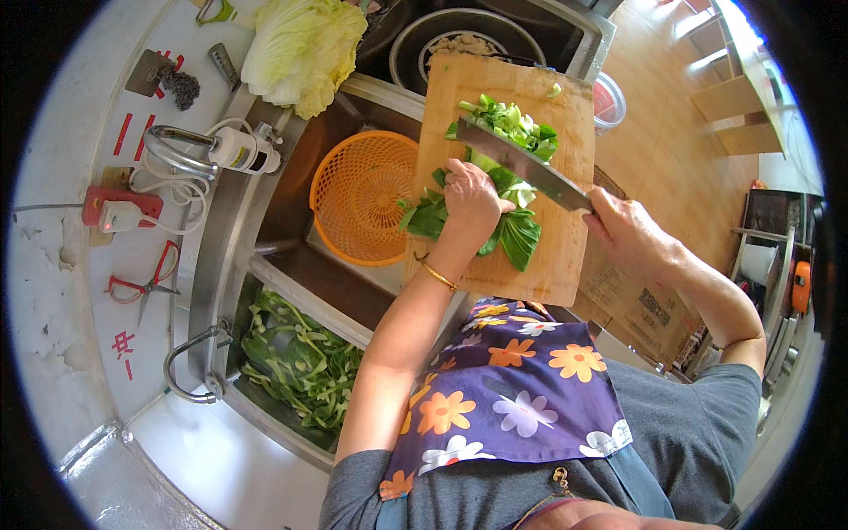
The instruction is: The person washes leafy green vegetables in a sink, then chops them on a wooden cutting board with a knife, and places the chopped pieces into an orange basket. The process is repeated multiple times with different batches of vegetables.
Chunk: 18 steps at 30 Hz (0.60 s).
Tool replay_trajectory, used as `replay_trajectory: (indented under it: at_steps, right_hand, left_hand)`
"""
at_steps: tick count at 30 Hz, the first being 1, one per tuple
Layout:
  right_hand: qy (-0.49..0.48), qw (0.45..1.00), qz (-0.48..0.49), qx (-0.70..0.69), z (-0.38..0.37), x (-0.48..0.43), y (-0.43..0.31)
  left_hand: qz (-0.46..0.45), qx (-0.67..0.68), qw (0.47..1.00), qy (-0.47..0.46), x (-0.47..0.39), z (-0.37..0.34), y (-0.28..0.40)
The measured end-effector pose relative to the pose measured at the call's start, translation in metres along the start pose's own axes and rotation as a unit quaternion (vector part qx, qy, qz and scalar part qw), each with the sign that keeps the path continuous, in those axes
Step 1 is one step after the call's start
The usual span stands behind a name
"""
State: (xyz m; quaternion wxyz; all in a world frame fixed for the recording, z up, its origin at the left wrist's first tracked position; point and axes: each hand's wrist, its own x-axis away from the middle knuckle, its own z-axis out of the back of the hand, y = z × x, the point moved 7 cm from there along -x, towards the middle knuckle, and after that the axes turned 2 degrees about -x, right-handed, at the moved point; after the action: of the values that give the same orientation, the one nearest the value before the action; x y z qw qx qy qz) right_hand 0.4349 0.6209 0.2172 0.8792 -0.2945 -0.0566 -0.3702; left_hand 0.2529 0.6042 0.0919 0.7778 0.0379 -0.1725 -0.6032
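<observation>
My right hand [626, 225] grips the handle of a kitchen cleaver [523, 165]. The blade lies across green leafy vegetables on a wooden cutting board [556, 258]. Beneath my left hand [472, 199] is a bunch of leafy greens [520, 235], pressed down with curled fingers close to the blade. On the blade's far side sits a heap of chopped greens [510, 119], with one small loose piece [554, 89] near the board's far edge. Part of the bunch is hidden by my left hand and the cleaver.
The board rests over a steel sink. An orange plastic colander [364, 199] stands in the middle basin, and cut greens [298, 358] soak in the near one. Left are a napa cabbage [298, 53], an electric faucet [225, 147], red-handled scissors [149, 281] and a round pan [401, 50] beyond.
</observation>
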Motion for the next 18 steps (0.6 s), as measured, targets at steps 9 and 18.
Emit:
replay_trajectory:
  at_steps: [9,18]
  right_hand:
    - [-0.009,0.996,0.023,0.084,-0.072,-0.052,0.023]
    - [0.009,0.998,0.048,0.029,-0.070,-0.054,0.030]
  left_hand:
    - [0.004,-0.062,0.998,-0.032,-0.005,-0.021,0.005]
    - [0.013,0.035,0.996,-0.085,0.005,0.032,-0.023]
